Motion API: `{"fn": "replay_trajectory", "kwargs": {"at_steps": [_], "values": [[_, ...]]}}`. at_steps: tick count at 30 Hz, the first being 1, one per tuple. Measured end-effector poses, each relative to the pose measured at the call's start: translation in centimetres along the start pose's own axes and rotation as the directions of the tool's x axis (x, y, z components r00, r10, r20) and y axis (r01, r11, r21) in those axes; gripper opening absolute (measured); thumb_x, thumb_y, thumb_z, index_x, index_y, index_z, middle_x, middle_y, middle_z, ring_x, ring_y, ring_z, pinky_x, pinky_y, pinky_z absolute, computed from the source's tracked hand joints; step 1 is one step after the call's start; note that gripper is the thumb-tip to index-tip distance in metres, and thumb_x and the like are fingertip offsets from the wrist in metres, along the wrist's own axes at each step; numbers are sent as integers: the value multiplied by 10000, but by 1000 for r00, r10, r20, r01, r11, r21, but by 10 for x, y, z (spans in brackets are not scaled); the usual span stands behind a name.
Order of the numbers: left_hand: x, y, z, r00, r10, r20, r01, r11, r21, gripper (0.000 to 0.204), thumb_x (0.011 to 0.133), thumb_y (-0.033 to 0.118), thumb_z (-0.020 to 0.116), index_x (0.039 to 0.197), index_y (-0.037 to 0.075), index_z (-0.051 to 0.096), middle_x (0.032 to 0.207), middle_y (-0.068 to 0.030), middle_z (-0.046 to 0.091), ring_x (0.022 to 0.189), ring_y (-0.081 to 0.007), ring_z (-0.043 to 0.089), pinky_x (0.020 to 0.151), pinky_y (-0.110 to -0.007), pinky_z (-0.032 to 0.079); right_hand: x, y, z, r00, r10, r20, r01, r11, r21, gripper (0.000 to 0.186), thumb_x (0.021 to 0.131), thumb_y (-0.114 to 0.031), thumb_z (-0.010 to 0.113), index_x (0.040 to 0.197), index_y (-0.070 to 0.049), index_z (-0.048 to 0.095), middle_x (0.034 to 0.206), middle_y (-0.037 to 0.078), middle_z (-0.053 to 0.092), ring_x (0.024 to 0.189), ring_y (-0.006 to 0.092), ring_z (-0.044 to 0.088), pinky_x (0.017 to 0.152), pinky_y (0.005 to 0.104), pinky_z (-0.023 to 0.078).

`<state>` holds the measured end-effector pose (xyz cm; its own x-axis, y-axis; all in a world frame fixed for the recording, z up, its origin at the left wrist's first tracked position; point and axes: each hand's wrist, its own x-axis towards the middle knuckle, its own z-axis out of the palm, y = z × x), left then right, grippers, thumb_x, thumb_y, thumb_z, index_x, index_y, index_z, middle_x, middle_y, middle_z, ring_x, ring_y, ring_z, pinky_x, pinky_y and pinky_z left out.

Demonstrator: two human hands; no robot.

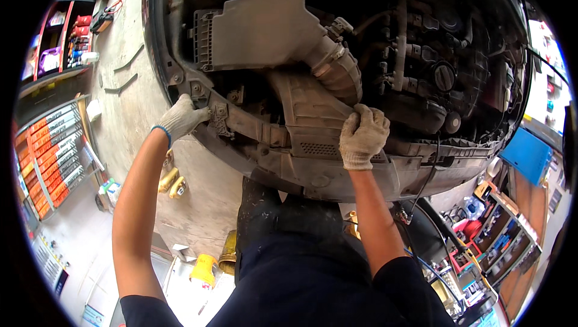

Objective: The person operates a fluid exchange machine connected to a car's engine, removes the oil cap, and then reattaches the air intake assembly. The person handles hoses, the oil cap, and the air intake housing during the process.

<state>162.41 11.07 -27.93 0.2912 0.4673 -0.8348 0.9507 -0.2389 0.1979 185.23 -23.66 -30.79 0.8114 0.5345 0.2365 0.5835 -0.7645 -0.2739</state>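
My left hand [182, 118], in a pale knit glove with a blue cuff, rests on the dusty front crossmember [247, 125] of a car's engine bay, beside a bolted bracket [220, 116]. Its thumb and fingers are apart. My right hand [364, 137], gloved alike, curls its fingers at the right edge of a wide plastic air intake duct [304, 107]; the fingertips are partly hidden. Beyond the duct, a ribbed intake hose [341, 71] joins a grey air filter housing [256, 32].
The engine [421, 62] with its round cap [444, 77] fills the right of the bay. A thin dark cable [431, 173] hangs over the front edge. Yellow bottles [170, 181] and a yellow bucket [205, 268] stand on the floor. Shelves [503, 239] hold tools and supplies.
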Motion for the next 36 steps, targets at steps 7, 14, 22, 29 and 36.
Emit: {"fn": "replay_trajectory", "kwargs": {"at_steps": [7, 14, 22, 29, 36], "values": [[-2, 5, -2, 999, -23, -24, 24, 998, 61, 610, 890, 377, 702, 1175, -119, 492, 972, -238, 674, 903, -312, 687, 803, -412, 548, 36, 7, -10, 962, 76, 264, -180, 899, 398, 219, 895, -111, 680, 1103, -46, 700, 1044, 134, 655, 962, 319, 643, 861, 429, 532], [8, -19, 8, 998, 2, -70, 0, 999, 34, 443, 917, 268, 701, 1113, -67, 486, 994, -184, 630, 941, -244, 611, 851, -398, 524, 199, -4, 18, 950, -195, 243, 51, 866, 497, 346, 995, -255, 642, 1286, -68, 646, 1179, 121, 689, 1070, 302, 670, 944, 409, 538], [-8, -2, 9, 989, -6, -150, 23, 994, 110, 370, 916, 231, 629, 1118, -30, 463, 969, -304, 660, 970, -486, 669, 852, -517, 522, 284, 21, 69, 282, -345, 895, -101, 917, 386, 567, 1041, -429, 578, 1412, 0, 565, 1283, 167, 685, 1204, 292, 641, 1034, 396, 503], [-4, -21, 18, 990, -53, -132, 49, 998, -32, 367, 920, 115, 636, 1212, -28, 467, 1012, -185, 618, 951, -272, 607, 861, -402, 508, 292, 13, 61, 209, -385, 899, -289, 854, 433, 547, 1006, -315, 671, 1416, 30, 560, 1262, 146, 683, 1169, 217, 649, 1035, 364, 521], [-6, 15, 0, 982, -185, -23, 183, 980, -81, 392, 922, 127, 655, 1226, -40, 473, 1074, -193, 644, 980, -272, 613, 898, -391, 508, 291, 14, 84, 219, -465, 858, -301, 804, 513, 489, 1007, -352, 635, 1293, 45, 629, 1025, 133, 720, 911, 199, 682, 833, 349, 577]]}}
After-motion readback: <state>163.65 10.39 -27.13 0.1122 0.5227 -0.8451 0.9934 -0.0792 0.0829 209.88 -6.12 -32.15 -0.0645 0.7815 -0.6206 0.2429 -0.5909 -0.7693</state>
